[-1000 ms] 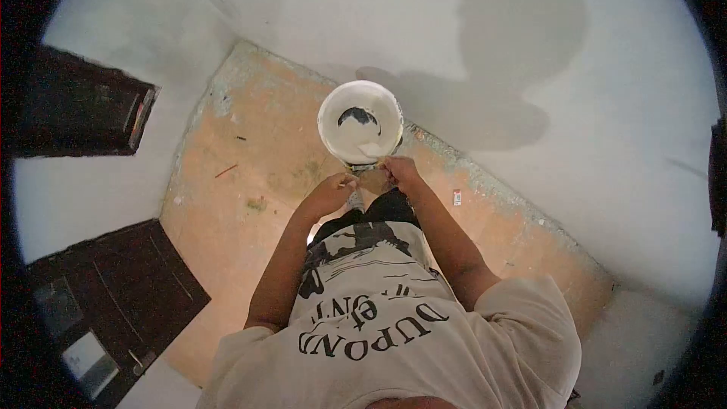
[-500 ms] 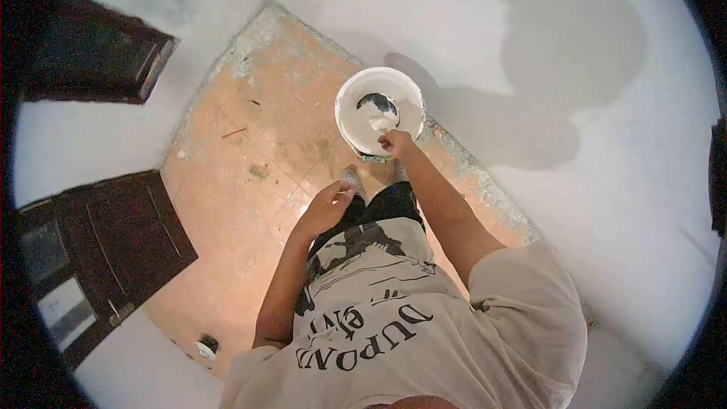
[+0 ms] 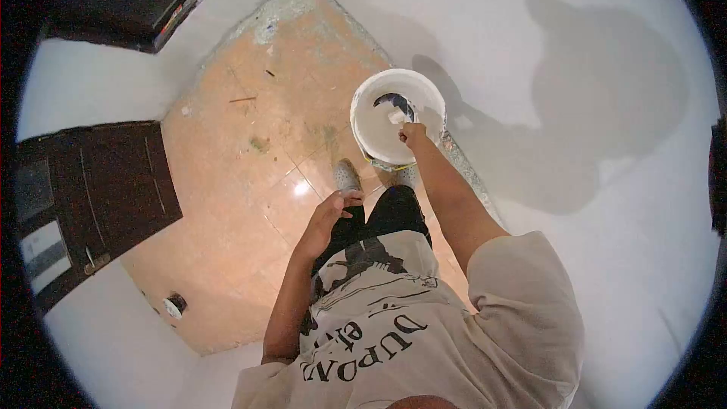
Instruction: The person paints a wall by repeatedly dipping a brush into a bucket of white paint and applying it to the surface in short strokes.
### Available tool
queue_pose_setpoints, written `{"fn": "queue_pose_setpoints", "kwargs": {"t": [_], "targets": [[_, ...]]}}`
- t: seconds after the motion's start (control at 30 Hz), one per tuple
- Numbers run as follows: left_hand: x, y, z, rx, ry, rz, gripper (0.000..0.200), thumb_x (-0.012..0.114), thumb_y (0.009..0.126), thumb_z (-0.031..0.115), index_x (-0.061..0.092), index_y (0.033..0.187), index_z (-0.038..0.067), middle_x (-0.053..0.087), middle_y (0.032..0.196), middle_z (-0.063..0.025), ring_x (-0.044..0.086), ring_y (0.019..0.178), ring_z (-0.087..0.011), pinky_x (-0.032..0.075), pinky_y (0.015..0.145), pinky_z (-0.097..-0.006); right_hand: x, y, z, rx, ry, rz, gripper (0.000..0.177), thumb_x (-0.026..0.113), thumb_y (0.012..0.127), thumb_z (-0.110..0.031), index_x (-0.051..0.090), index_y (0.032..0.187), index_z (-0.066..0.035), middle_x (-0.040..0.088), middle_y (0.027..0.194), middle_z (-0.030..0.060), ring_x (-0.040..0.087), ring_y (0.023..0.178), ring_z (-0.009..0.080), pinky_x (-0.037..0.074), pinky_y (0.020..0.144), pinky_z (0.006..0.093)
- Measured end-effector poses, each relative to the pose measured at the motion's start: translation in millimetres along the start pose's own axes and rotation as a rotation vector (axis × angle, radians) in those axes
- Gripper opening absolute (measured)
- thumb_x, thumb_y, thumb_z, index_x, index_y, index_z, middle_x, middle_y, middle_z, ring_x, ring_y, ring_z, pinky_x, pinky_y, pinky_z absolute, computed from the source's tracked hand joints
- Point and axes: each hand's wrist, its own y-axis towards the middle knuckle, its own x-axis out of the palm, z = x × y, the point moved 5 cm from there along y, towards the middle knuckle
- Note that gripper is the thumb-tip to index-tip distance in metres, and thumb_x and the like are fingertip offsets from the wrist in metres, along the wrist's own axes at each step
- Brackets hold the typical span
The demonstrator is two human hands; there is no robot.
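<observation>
A white bucket (image 3: 359,117) stands on the floor against the right-hand wall, its inside coated with white paint and a dark curved patch showing at the bottom. My right hand (image 3: 413,135) is over the bucket's near right rim, closed around what looks like a paintbrush (image 3: 397,116). The brush's white-coated end points down into the bucket; its handle is mostly hidden by my fingers. My left hand (image 3: 327,218) hangs beside my left thigh, fingers loosely apart with nothing in them.
Orange floor tiles (image 3: 227,182) carry paint smears and a small stick (image 3: 243,99). White walls (image 3: 485,30) meet in a corner ahead. At the left are a dark wooden door (image 3: 113,189) and a second dark panel (image 3: 113,4). A small round object (image 3: 175,305) lies lower left.
My view has shifted, so the bucket appears farther right and the doors higher. My right hand still grips the brush in the bucket; my left hand stays by my thigh.
</observation>
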Motion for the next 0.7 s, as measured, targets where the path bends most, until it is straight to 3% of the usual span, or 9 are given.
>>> {"fn": "queue_pose_setpoints", "kwargs": {"t": [0.07, 0.2, 0.27, 0.33, 0.4, 0.47, 0.53, 0.63, 0.7], "targets": [[0, 1, 4, 0.004, -0.023, 0.017, 0.069, 0.035, 0.098, 0.064, 0.056, 0.127, 0.005, 0.059, 0.129, -0.0134, 0.056, 0.121, -0.0271, 0.044, 0.098, -0.0421, 7, 30, -1, -0.24, -0.809, -0.006, 0.021, 0.053, 0.088, -0.011, 0.068, 0.074, -0.006, 0.063, 0.067, 0.0034, 0.056, 0.054, 0.0153, 0.041, 0.048, 0.0341], [-4, -4, -6, -0.014, -0.069, 0.048, 0.065, 0.031, 0.102, 0.057, 0.054, 0.127, 0.002, 0.058, 0.128, -0.0127, 0.054, 0.118, -0.0249, 0.041, 0.096, -0.0383, 3, 28, -14, -0.115, -0.697, 0.059, 0.019, 0.055, 0.084, -0.012, 0.071, 0.075, -0.008, 0.068, 0.07, 0.0029, 0.063, 0.059, 0.015, 0.045, 0.048, 0.0337], [-4, -8, -7, -0.016, -0.096, 0.066, 0.066, 0.031, 0.101, 0.058, 0.054, 0.126, 0.002, 0.058, 0.128, -0.0127, 0.054, 0.118, -0.0249, 0.041, 0.097, -0.0383, 0, 19, -23, -0.43, -0.934, 0.136, 0.017, 0.057, 0.082, -0.013, 0.072, 0.077, -0.009, 0.069, 0.071, 0.0048, 0.064, 0.06, 0.0161, 0.046, 0.047, 0.0346], [-4, -12, -5, -0.033, -0.105, 0.081, 0.065, 0.031, 0.101, 0.058, 0.055, 0.126, 0.002, 0.058, 0.128, -0.0126, 0.054, 0.118, -0.0251, 0.041, 0.097, -0.0382, 13, 68, 16, -0.058, -0.41, 0.079, 0.011, 0.063, 0.077, -0.015, 0.073, 0.072, -0.014, 0.07, 0.071, 0.0046, 0.066, 0.063, 0.0174, 0.049, 0.05, 0.0362], [-3, -17, -5, -0.005, -0.129, 0.104, 0.064, 0.032, 0.102, 0.057, 0.055, 0.126, 0.002, 0.058, 0.128, -0.0121, 0.055, 0.118, -0.0251, 0.042, 0.097, -0.0381, -12, 47, 2, -0.24, -0.877, -0.166, 0.012, 0.059, 0.084, -0.006, 0.057, 0.073, -0.002, 0.055, 0.061, 0.0152, 0.052, 0.047, 0.0204, 0.032, 0.037, 0.0352], [-4, -19, -11, -0.009, -0.144, 0.116, 0.064, 0.032, 0.102, 0.057, 0.055, 0.126, 0.002, 0.058, 0.128, -0.0121, 0.055, 0.118, -0.0251, 0.042, 0.096, -0.0381, -3, 83, 44, 0.176, 0.653, -0.022, 0.02, 0.059, 0.088, -0.014, 0.059, 0.071, -0.003, 0.055, 0.06, 0.0129, 0.053, 0.048, 0.0193, 0.035, 0.038, 0.0343], [-5, -20, -15, -0.012, -0.159, 0.127, 0.064, 0.032, 0.102, 0.057, 0.055, 0.126, 0.002, 0.058, 0.128, -0.0121, 0.055, 0.117, -0.0251, 0.042, 0.096, -0.0381, 5, 76, 0, -0.309, -0.407, 0.02, 0.022, 0.061, 0.089, -0.015, 0.058, 0.07, -0.003, 0.056, 0.063, 0.0103, 0.054, 0.051, 0.0184, 0.038, 0.041, 0.032], [-6, -23, -17, -0.017, -0.162, 0.16, 0.063, 0.033, 0.101, 0.056, 0.057, 0.125, 0.003, 0.058, 0.127, -0.0122, 0.055, 0.117, -0.025, 0.043, 0.095, -0.0381, -2, 10, -56, 0.104, 0.727, 0.114, 0.015, 0.066, 0.082, -0.001, 0.056, 0.071, -0.004, 0.057, 0.065, 0.0077, 0.055, 0.053, 0.017, 0.041, 0.042, 0.0282], [-6, -25, -15, -0.014, -0.159, 0.166, 0.062, 0.033, 0.102, 0.056, 0.056, 0.125, 0.003, 0.058, 0.127, -0.0121, 0.055, 0.117, -0.0249, 0.043, 0.095, -0.0379, 1, -9, -76, 0.084, 0.703, 0.087, 0.013, 0.066, 0.081, 0.001, 0.057, 0.072, -0.003, 0.056, 0.065, 0.0074, 0.054, 0.052, 0.017, 0.041, 0.042, 0.028]]}}
